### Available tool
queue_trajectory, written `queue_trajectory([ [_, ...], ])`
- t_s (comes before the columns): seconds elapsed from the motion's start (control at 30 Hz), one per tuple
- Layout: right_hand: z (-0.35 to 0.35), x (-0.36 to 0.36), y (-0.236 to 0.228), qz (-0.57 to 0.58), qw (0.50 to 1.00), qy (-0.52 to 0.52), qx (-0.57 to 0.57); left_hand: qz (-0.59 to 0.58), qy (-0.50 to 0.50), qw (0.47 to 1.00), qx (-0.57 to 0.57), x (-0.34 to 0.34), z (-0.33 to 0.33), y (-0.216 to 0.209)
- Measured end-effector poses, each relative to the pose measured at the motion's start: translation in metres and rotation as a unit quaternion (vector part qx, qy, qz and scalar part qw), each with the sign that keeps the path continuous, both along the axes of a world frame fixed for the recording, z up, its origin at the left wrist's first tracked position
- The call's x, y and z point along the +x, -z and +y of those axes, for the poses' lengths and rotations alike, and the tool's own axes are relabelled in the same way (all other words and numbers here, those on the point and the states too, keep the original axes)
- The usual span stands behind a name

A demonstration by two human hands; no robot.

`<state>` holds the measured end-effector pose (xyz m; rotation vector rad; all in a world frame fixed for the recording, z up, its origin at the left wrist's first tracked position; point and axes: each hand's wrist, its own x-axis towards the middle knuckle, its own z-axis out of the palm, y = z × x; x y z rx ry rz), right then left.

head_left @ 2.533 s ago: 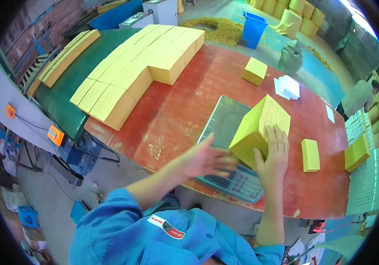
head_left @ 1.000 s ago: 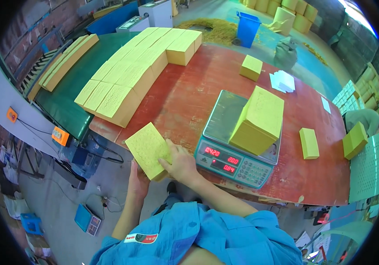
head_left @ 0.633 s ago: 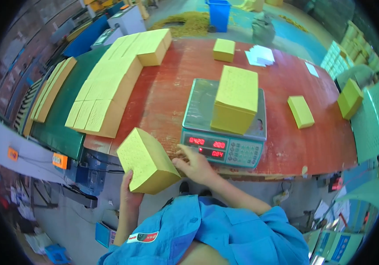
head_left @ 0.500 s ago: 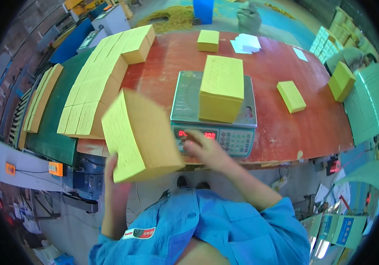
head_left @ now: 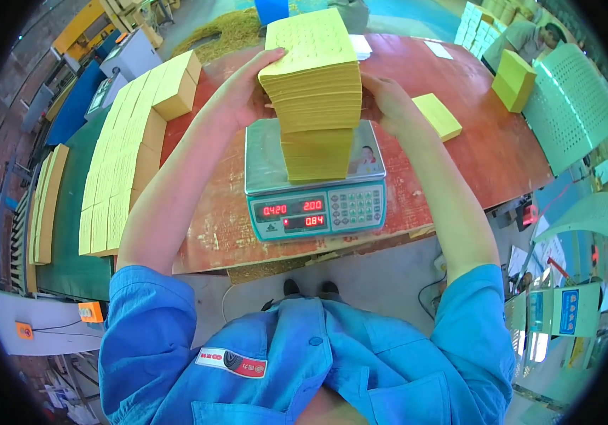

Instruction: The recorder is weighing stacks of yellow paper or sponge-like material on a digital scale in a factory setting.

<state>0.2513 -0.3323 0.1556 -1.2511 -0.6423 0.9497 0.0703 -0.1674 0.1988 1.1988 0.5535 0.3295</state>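
A thick stack of yellow paper (head_left: 312, 88) is between my hands, directly over a lower yellow stack (head_left: 318, 156) on the electronic scale (head_left: 265, 159). My left hand (head_left: 251, 88) grips its left side, thumb on the top edge and the other fingers lower down. On the opposite side my right hand (head_left: 387, 103) presses against it, its fingers partly hidden behind the paper. The upper stack appears to rest on the lower one and bulges slightly. Red digits glow on the scale's display (head_left: 292, 214).
Rows of yellow stacks (head_left: 123, 149) stand at the left, beside the green surface (head_left: 67, 234). A smaller yellow stack (head_left: 437, 117) lies right of the scale on the red table (head_left: 481, 156). Another (head_left: 513, 81) leans by a perforated green panel (head_left: 573, 106). A person (head_left: 523, 39) bends at the far right.
The tilted stack in my left hand has moved right and up over the stack on the scale. My right hand has left the scale's front and now grips the stack too. The view has shifted.
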Motion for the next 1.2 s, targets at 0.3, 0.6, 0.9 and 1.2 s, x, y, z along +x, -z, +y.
queue_trajectory([
  [0.3,0.005,0.003,0.024,-0.019,0.999,0.023,-0.035,0.008,0.016,1.0,0.008,-0.003,0.0,0.011],
  [0.6,0.008,0.001,0.033,-0.126,0.986,0.059,-0.087,0.052,0.004,0.994,0.096,-0.003,0.007,0.027],
  [0.9,0.056,0.011,0.13,0.031,0.97,0.145,0.193,-0.176,-0.119,0.976,-0.051,0.037,-0.031,0.112],
  [1.2,0.026,0.046,0.115,-0.111,0.978,0.171,0.05,-0.127,-0.238,0.961,0.059,-0.021,0.022,0.149],
])
